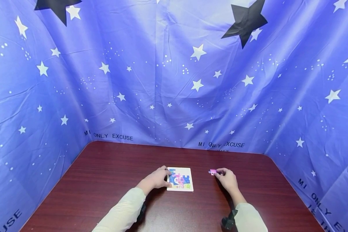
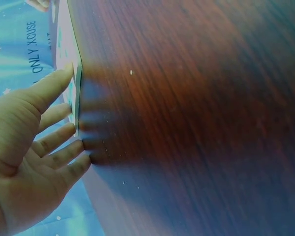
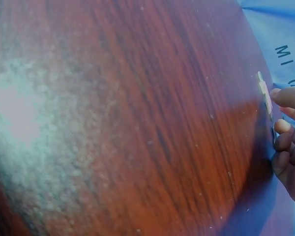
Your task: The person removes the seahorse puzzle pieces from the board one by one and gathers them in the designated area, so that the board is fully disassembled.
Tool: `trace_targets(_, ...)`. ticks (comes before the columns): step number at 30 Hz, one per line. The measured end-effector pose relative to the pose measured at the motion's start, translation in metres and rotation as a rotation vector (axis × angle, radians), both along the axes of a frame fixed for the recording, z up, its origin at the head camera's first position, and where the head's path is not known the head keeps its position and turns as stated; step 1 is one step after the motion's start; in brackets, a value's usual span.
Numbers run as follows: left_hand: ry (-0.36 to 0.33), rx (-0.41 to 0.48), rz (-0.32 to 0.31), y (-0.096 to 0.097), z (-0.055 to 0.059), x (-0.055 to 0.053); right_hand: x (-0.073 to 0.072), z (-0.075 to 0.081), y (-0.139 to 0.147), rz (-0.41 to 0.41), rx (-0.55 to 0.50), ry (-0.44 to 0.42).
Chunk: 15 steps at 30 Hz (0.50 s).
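A square jigsaw puzzle board with a white frame lies on the table, part of its pink, blue and green picture filled in and white showing at its upper right. My left hand rests at the board's left side, thumb and a finger over the border. In the left wrist view its fingers spread loosely along the edge of the board. To the right, my right hand pinches a small pink puzzle piece by its right side. Edge-on in the right wrist view, this piece is close over the tabletop.
The dark red wooden table is glossy. Blue cloth with stars hangs along its back and both sides. A black wrist device sits on the right forearm.
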State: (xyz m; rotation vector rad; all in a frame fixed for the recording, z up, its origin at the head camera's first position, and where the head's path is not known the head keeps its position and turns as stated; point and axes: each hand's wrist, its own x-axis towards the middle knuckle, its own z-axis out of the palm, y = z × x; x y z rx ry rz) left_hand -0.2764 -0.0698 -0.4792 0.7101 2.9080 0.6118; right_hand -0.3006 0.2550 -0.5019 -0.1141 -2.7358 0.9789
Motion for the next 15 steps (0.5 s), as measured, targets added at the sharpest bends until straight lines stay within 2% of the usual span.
trace_targets(15,0.021,-0.010,-0.001,0.000,-0.001,0.000,0.001,0.006,-0.026,0.089,-0.045,0.056)
